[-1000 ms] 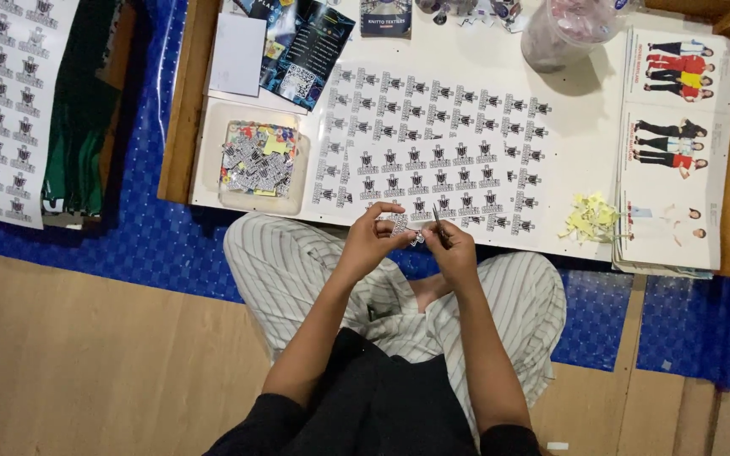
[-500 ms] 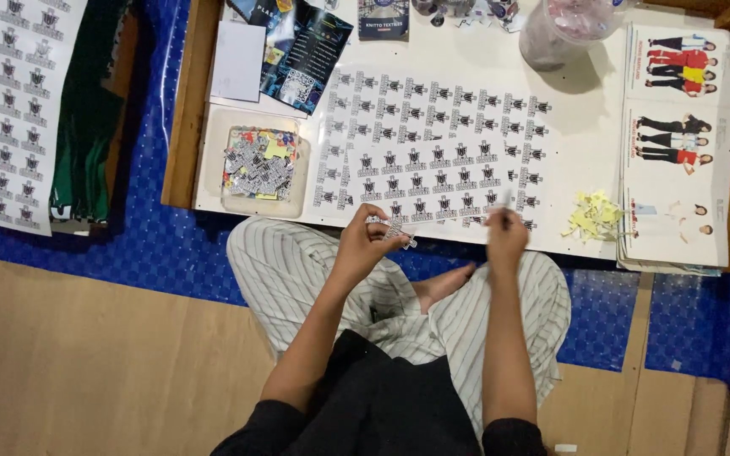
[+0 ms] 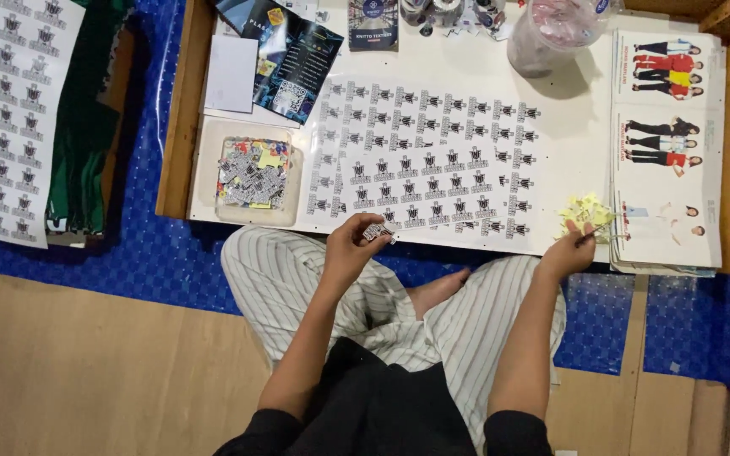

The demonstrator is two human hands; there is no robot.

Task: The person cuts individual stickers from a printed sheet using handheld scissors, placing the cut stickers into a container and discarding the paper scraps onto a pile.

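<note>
I sit cross-legged at a low white table [image 3: 568, 127]. My left hand [image 3: 350, 250] holds a small black-and-white sticker piece [image 3: 377, 230] at the table's front edge. Far to the right, my right hand [image 3: 566, 253] pinches a thin scrap beside a small pile of yellow paper scraps [image 3: 583, 213]. In front of me lies a large sheet of black-and-white stickers [image 3: 433, 160]. A clear tray [image 3: 253, 176] full of cut stickers stands at the table's left.
Sheets printed with clothed figures [image 3: 666, 152] lie at the table's right. A clear plastic bag [image 3: 551, 34], dark leaflets [image 3: 285, 59] and white paper [image 3: 231, 74] sit at the back. Another sticker sheet [image 3: 6, 110] and green cloth [image 3: 82, 127] lie on blue matting at left.
My hands were together over the sticker piece. The right hand has since moved away to the right, to the yellow scraps. The left hand stays with the sticker.
</note>
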